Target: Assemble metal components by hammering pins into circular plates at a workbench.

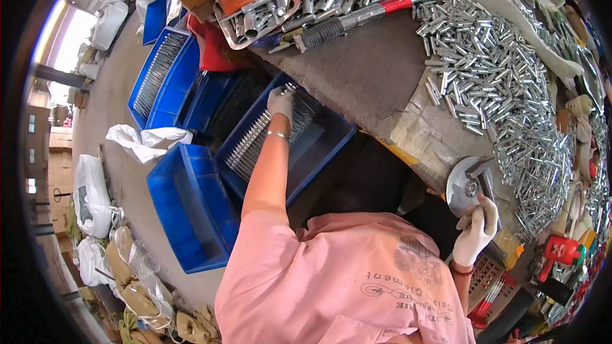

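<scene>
My left hand [280, 103], in a pale glove, reaches into a blue bin [328, 153] beside the workbench. Its fingers are closed around silver metal rods [290, 88], whose ends show above the glove. Below it, a row of slim metal rods [248, 146] lies stacked side by side in the bin. At the bench edge on the right, my right hand [478, 228] is gloved in white, its fingers partly bent and apart, with nothing visible in them. Its fingertips are close to a round metal disc [458, 190] with a bracket; whether they touch is unclear.
A large pile of small silver metal sleeves and pins [484, 57] covers the bench's right side. A spring-bodied tool [331, 30] lies by a tray of metal tubes [255, 22]. Other blue bins [191, 210] stand at left, near white sacks [92, 197]. A red-and-green tool [562, 251] lies far right.
</scene>
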